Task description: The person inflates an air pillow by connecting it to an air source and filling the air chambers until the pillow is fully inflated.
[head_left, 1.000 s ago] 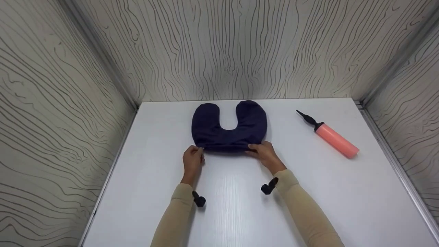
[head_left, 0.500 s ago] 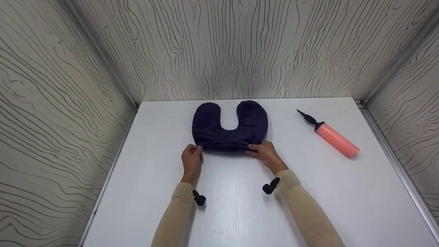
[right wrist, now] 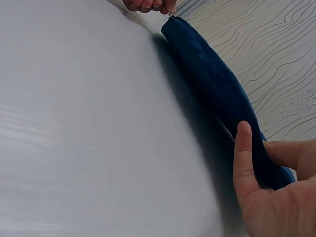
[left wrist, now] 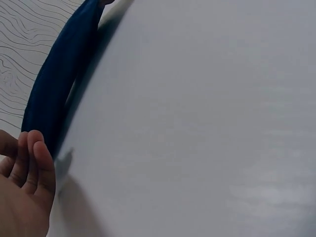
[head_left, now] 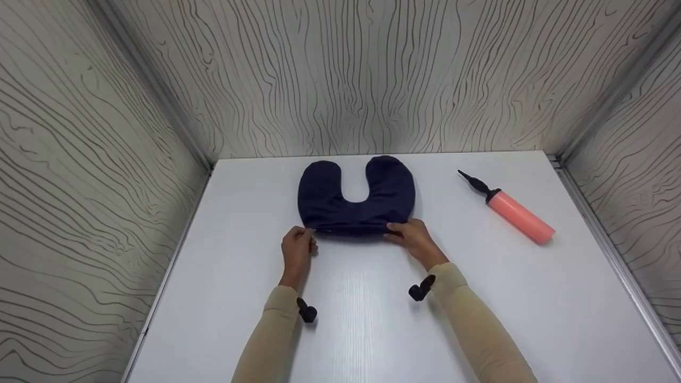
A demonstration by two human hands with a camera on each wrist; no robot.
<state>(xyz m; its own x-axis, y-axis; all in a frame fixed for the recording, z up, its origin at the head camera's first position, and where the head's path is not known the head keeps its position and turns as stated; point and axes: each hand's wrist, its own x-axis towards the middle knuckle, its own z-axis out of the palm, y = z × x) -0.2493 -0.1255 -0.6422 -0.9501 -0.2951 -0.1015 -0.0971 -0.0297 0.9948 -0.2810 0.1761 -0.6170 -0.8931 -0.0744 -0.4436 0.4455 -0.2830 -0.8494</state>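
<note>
A dark navy U-shaped neck pillow lies flat on the white table, its two arms toward the back wall. At the left end of its near edge, my left hand pinches a small metallic zipper pull, seen best in the right wrist view. My right hand grips the right end of that edge, thumb on top and fingers beneath. Between the hands the near edge stands slightly raised, with a shadow under it in both wrist views. The left thumb is hidden in the left wrist view.
To the right lies a hand pump with a coral barrel and a black nozzle. Wood-grain patterned walls enclose the white table at the back and on both sides.
The left hand shifts slightly left and away, then a little back toward the near side at the pillow's left corner. The right hand keeps its grip; the pillow and pump stay in place.
</note>
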